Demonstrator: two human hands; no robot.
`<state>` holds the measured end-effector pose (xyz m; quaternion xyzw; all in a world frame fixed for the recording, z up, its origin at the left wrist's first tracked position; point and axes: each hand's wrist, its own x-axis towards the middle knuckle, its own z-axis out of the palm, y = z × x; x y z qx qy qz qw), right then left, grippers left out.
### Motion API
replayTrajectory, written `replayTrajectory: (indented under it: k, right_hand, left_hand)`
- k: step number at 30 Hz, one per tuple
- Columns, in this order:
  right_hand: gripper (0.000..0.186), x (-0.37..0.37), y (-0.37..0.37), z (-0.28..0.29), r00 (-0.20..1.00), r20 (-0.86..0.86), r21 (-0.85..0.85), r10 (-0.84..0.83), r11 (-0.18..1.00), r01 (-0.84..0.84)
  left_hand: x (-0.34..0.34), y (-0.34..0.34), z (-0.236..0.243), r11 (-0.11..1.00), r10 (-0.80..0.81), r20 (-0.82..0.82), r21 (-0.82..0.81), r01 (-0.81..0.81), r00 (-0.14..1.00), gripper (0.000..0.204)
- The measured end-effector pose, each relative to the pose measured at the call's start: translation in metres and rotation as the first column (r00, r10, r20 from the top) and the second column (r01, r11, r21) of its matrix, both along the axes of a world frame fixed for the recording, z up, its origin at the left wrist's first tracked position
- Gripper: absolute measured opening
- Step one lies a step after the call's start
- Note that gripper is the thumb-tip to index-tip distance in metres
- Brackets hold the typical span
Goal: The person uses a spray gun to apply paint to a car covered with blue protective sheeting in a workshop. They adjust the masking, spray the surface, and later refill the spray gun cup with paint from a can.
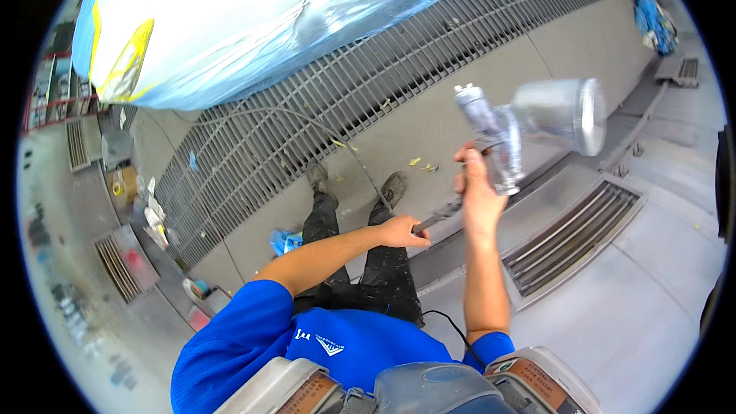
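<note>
My right hand (479, 184) grips a silver spray gun (506, 146) by its handle, its body held sideways with a large translucent cup (552, 115) pointing right. Below and left of it, my left hand (402, 230) is closed around a dark hose (441, 215) that runs up toward the gun. A thinner stretch of hose (322, 123) loops over the floor grating beyond my legs.
An object wrapped in blue and white plastic (207, 23) overhangs the long floor grating (241, 169). Slatted vents (571, 238) sit in the grey surfaces beside me. Blue plastic (652, 19) lies at upper right; cardboard (125, 184) and scraps litter the left.
</note>
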<state>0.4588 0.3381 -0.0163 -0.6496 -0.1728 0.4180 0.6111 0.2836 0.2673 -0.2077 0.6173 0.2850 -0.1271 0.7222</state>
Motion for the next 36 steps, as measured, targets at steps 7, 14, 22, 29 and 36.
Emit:
replayTrajectory:
  k: [7, 14, 22, 29, 36]
  right_hand:
    - [0.017, 0.102, 0.042, 0.035, 0.759, 0.646, 0.044, 0.079, 0.989, -0.140]
    - [0.021, 0.065, 0.086, -0.080, 0.798, 0.570, -0.114, 0.197, 0.980, -0.161]
    - [0.014, -0.096, 0.147, -0.216, 0.904, 0.119, -0.152, 0.411, 0.907, -0.392]
    - [0.017, -0.143, 0.251, -0.309, 0.957, 0.235, -0.030, 0.173, 0.985, -0.170]
    - [0.021, -0.181, 0.324, -0.364, 0.960, 0.275, 0.022, -0.057, 0.998, 0.053]
  left_hand:
    - [-0.113, -0.003, -0.069, 0.872, -0.040, -0.214, 0.469, 0.138, 0.976, 0.041]
    - [-0.275, -0.019, -0.087, 0.811, -0.172, -0.573, 0.379, 0.445, 0.801, 0.032]
    - [-0.395, -0.094, -0.064, 0.858, -0.312, -0.710, 0.074, 0.509, 0.631, 0.031]
    - [-0.396, -0.068, -0.070, 0.965, -0.003, -0.643, 0.199, 0.171, 0.766, 0.032]
    - [-0.389, 0.006, -0.089, 0.950, 0.168, -0.565, 0.310, 0.020, 0.808, 0.036]
